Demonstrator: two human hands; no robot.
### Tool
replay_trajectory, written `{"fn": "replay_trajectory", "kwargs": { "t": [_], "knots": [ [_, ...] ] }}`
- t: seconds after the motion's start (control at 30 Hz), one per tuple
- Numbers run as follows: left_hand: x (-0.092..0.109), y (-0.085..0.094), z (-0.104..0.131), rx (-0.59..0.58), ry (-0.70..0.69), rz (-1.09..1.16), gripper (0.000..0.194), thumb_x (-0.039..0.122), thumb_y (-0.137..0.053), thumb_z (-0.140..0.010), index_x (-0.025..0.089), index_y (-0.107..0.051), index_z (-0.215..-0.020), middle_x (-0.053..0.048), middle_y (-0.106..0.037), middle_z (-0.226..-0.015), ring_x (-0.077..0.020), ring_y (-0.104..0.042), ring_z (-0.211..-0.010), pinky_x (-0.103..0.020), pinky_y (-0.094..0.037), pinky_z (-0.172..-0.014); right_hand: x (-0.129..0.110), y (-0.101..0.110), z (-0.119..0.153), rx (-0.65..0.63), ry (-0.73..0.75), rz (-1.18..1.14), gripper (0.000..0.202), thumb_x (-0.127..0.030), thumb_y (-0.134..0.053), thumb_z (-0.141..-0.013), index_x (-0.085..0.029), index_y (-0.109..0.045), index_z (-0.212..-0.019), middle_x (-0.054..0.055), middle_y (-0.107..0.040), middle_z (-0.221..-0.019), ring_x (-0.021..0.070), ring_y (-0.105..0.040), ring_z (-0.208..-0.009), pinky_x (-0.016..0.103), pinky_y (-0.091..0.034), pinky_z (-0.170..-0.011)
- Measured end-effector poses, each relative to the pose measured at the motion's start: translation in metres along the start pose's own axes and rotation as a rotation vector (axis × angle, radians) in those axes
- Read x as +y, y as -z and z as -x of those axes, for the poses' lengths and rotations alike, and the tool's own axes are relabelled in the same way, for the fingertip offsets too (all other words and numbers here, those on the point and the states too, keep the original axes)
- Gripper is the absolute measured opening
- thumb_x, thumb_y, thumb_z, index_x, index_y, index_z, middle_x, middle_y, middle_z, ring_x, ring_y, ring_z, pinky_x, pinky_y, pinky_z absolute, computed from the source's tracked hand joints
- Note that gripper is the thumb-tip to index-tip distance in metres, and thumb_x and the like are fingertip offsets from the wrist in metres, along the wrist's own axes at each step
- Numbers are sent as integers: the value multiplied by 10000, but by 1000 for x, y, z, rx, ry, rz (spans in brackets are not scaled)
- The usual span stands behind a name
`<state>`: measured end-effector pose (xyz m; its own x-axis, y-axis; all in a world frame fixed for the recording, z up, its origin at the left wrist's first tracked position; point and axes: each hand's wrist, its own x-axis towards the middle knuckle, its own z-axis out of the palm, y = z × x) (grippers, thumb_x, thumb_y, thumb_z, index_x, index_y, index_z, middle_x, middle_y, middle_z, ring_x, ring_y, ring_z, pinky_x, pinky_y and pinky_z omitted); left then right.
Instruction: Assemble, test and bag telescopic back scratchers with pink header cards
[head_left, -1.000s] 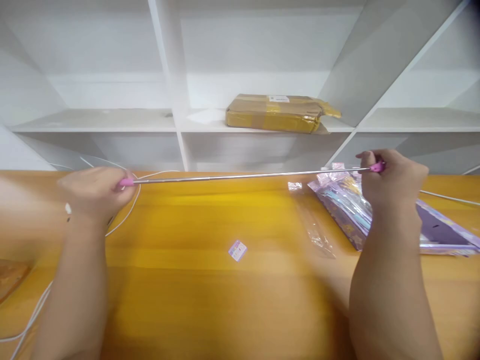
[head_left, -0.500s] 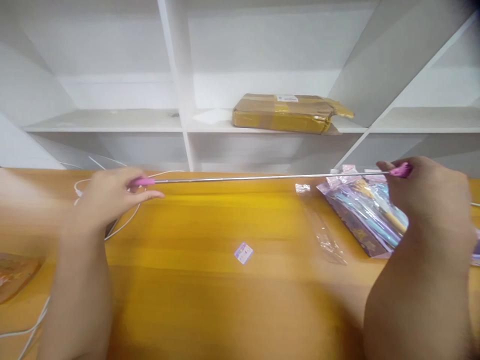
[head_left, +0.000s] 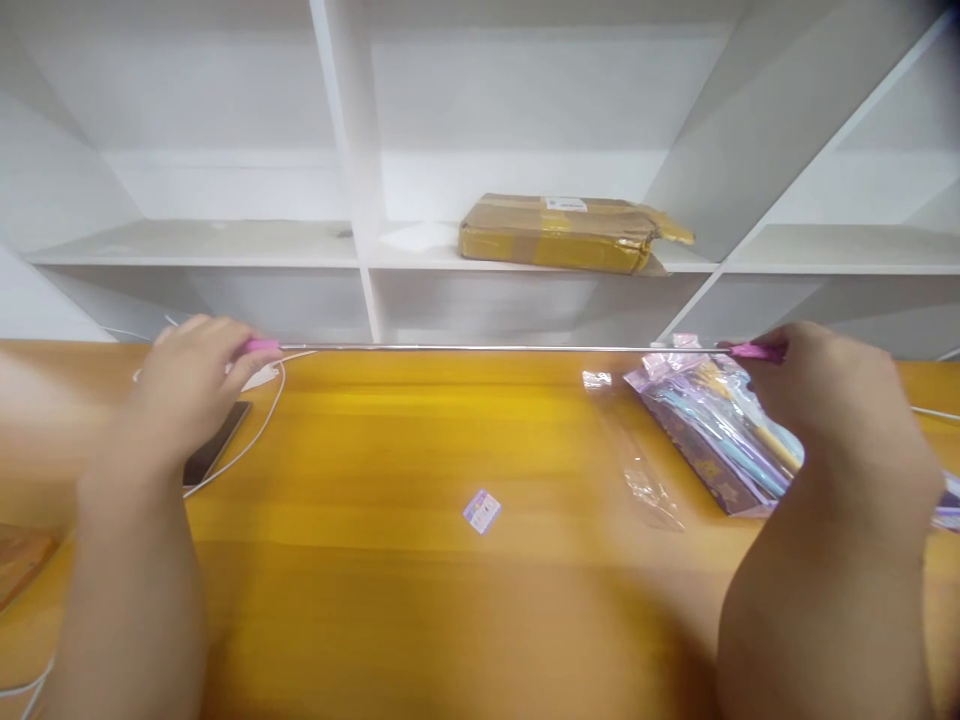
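A taped cardboard box [head_left: 555, 235] lies on a white shelf [head_left: 416, 240], a phone [head_left: 215, 446] near a cable [head_left: 259, 435].

Okay so, rod [head_left: 465, 348] runs between left hand [head_left: 195, 365] and right hand [head_left: 832, 385]. Card [head_left: 481, 511] mid-counter [head_left: 390, 610], wrapper [head_left: 649, 490] right of it, pack [head_left: 720, 430] further right. Phone's [head_left: 214, 450] left, box [head_left: 555, 235] on the far shelf [head_left: 420, 255].

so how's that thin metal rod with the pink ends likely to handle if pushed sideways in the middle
The rod is probably fairly stiff, as it spans from left hand to right hand with no clear sag. It looks light for its length, being so slim. A hard push might bend it, since nothing supports its middle.
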<state>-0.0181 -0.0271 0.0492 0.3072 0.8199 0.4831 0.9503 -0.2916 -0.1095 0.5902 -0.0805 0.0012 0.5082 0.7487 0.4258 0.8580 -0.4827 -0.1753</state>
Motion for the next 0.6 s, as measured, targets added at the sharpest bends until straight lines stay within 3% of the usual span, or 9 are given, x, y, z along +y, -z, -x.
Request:
{"fn": "replay_trajectory", "kwargs": {
  "t": [0.17,0.3,0.47,0.6],
  "knots": [
    [-6,-5,0,-2,-8,-28,388,488,-529,-1064,194,-584,-817,-39,-671,-859,-204,-522,-836,-273,-284,-749,3,0,-7,39,54,72,313,-342,-575,-898,-235,-818,-1063,114,-718,-800,225,-462,-616,356,-362,-657],
    [-4,-5,8,17,13,-15,418,586,-614,-996,207,-574,-826,-52,-713,-897,-208,-544,-820,-268,-328,-743,0,0,-10,24,18,32,337,-332,-566,-894,-244,-832,-1081,128,-734,-822,253,-540,-665,372,-380,-699],
    [5,2,14,30,161,110,271,506,-653,-989,250,-626,-1073,-22,-761,-1018,-196,-636,-852,-261,-390,-719,-6,3,-5,65,-55,-99,362,-281,-517,-908,-207,-762,-1164,153,-721,-925,249,-513,-674,373,-403,-714],
    [4,0,11,69,38,111,219,426,-550,-1055,259,-692,-1063,-15,-746,-999,-192,-634,-868,-274,-404,-738,2,-4,-6,60,-114,-101,389,-343,-574,-887,-185,-701,-1219,179,-711,-943,241,-468,-628,370,-383,-640]
  ]
}}
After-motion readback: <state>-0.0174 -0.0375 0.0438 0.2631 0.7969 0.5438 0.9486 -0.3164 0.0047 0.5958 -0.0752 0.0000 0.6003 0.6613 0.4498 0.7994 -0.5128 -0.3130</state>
